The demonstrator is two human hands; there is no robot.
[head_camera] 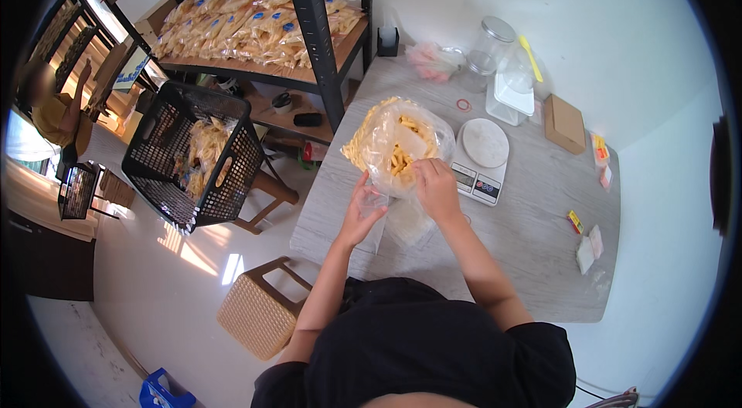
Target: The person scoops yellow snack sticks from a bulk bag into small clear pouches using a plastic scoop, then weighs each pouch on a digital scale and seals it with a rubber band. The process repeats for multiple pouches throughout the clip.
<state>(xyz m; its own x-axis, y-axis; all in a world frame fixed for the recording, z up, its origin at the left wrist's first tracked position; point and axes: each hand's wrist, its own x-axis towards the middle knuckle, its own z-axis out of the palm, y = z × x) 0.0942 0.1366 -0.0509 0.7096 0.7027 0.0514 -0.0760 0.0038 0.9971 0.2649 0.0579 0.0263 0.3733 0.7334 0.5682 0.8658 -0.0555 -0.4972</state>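
Note:
A large clear plastic bag (379, 135) of yellow stick-shaped snacks (400, 160) lies opened on the table before me. A whitish translucent piece (410, 142), perhaps a scoop, rests among the snacks. At the bag's near left, my left hand (360, 212) holds a small clear plastic bag (374, 204) between thumb and fingers. My right hand (436, 186) is over the near right rim of the large bag, fingertips pinched together; whether anything is between them is hidden. Beneath and between my hands lies a stack of clear bags (408, 222). A white digital kitchen scale (486, 144) stands just right of the large bag.
Behind the scale are a white plastic container (510, 98), a clear jar (495, 37) and a cardboard box (565, 124). A black crate (191, 159) with packed snacks stands left, near a rack shelf (232, 65) of bagged snacks. A woven-top stool (258, 315) and another person (55, 112) are left.

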